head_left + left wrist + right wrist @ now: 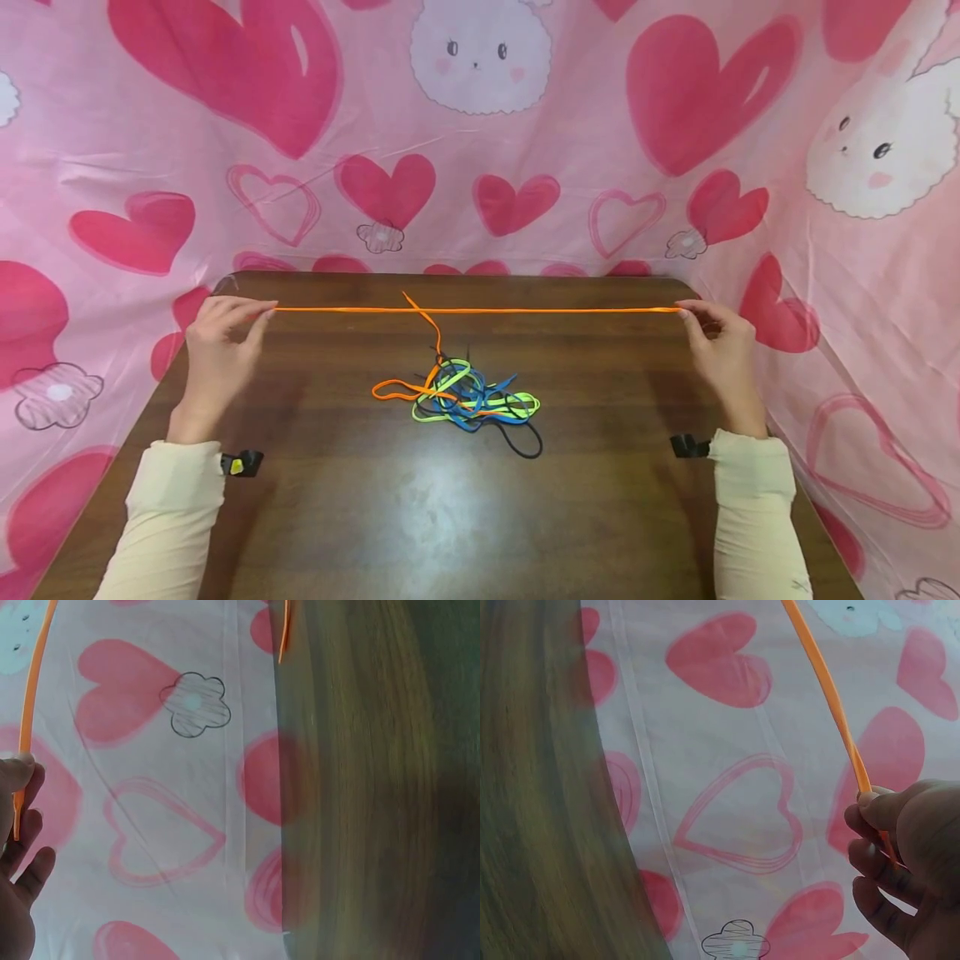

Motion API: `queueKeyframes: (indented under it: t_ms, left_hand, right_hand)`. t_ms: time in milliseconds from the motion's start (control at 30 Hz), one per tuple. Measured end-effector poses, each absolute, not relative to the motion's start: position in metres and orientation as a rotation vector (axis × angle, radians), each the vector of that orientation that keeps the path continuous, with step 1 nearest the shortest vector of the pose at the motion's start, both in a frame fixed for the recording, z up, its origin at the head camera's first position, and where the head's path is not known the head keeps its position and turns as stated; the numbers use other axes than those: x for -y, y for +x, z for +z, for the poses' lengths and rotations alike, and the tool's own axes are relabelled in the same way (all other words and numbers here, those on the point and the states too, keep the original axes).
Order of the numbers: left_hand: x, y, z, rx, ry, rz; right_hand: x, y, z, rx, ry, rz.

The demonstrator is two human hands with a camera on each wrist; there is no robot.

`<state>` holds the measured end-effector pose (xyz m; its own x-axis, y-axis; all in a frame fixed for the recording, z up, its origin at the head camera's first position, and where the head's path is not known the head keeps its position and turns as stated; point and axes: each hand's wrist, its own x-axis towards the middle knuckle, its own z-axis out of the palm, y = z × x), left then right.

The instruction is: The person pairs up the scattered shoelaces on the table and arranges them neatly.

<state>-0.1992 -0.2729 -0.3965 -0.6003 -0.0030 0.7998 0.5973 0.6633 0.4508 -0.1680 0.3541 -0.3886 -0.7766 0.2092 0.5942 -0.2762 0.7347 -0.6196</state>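
Left hand (pixel 225 350) and right hand (pixel 723 354) are pinching the seemingly light, soft orange lace (pixel 823 674) near its ends, sensible grips.

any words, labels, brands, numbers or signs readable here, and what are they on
No readable words, brands, numbers or signs.
Yellow patch on the black device at the left sleeve: too small to tell if it bears writing.
Dark mark on the right sleeve: too small to make out.
Pink curtain: pictures, no words.
Orange lace: no lettering visible.
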Motion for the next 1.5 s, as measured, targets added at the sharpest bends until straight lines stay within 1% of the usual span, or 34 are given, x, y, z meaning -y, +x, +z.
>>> queueKeyframes:
  t_ms: [167,333,567,1033,1300,1500]
  left_hand:
    - [0.279,-0.202,-0.394,2.075,-0.423,-0.920]
    - [0.286,-0.205,-0.392,2.115,-0.403,-0.849]
    - [0.288,-0.210,-0.399,2.132,-0.353,-0.817]
    - [0.299,-0.231,-0.429,2.394,-0.159,-0.800]
    - [0.289,-0.247,-0.438,2.551,-0.233,-0.754]
    - [0.286,-0.267,-0.441,2.591,-0.129,-0.745]
  right_hand:
    - [-0.355,-0.171,-0.386,2.273,0.034,0.942]
    - [-0.356,-0.172,-0.383,2.233,-0.051,0.947]
    - [-0.362,-0.175,-0.384,2.292,-0.078,0.897]
    - [-0.373,-0.208,-0.426,2.570,-0.090,0.720]
    - [-0.376,-0.229,-0.454,2.702,-0.166,0.696]
    - [-0.373,-0.246,-0.458,2.736,-0.168,0.716]
